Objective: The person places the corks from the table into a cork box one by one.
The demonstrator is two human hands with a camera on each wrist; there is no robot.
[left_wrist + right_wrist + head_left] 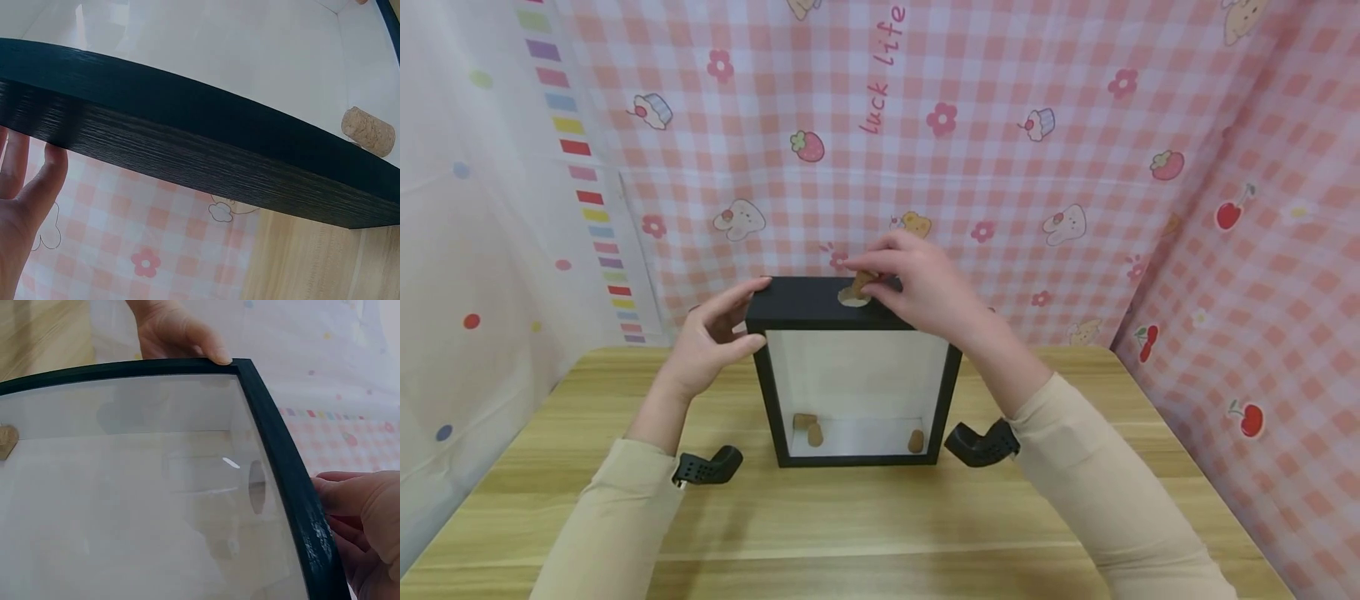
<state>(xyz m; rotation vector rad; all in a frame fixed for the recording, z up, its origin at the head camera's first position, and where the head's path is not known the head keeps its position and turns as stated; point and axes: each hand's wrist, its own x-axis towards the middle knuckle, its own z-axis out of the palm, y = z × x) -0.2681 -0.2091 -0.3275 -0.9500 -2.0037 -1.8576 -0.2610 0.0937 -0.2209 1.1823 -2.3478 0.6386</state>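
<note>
A black box frame with a clear front and white inside stands upright on the table. My right hand pinches a cork at the round hole in the frame's top. With thumb on the front edge and fingertips toward the back, my left hand grips the upper left corner. Inside at the bottom, two corks lie together on the left and another cork is on the right. The left wrist view shows one cork close up. In the right wrist view the pinched cork is hidden.
The wooden table extends around the frame. Behind it hangs a pink checked cloth, with a white dotted cloth at the left. Black wrist-worn devices stick out from both sleeves near the frame.
</note>
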